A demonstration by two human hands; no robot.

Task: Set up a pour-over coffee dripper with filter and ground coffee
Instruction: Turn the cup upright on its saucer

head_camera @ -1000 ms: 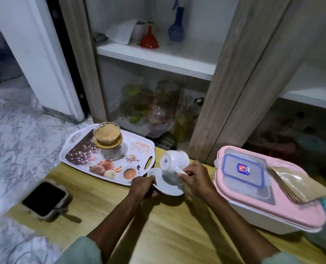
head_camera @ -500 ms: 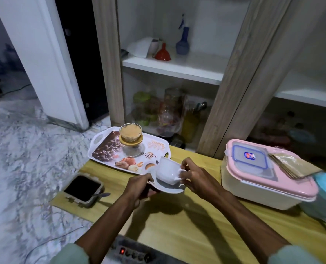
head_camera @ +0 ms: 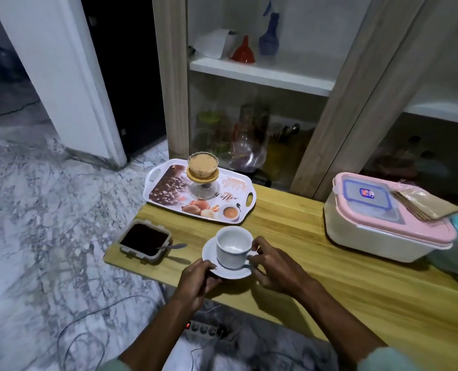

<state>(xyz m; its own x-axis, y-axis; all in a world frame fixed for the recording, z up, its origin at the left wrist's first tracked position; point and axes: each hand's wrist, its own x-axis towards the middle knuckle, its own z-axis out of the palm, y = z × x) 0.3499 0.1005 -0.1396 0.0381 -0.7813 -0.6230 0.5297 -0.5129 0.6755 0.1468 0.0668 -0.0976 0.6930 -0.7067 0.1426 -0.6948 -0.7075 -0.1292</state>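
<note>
Your right hand (head_camera: 273, 263) pinches the handle of the white cup (head_camera: 233, 246), which now sits upright on its saucer (head_camera: 209, 253), mouth up and empty; a second ago it was tipped over on its side. Your left hand (head_camera: 198, 282) grips the saucer's near rim, thumb on top, fingers underneath, holding it just over the desk (head_camera: 329, 277) close to the near edge. That reads as the cup made ready for serving, because the dripper (head_camera: 202, 167) already carries its filter and a bed of grounds, standing on the glass server on the printed tray (head_camera: 195, 196) at the desk's far left corner. The open tub of ground coffee (head_camera: 145, 238), spoon resting in it, sits at the left edge, just beside the saucer. Right of you the desk lies bare until the pink-lidded container (head_camera: 383, 223) near the far right, so there's your room to set down
</note>
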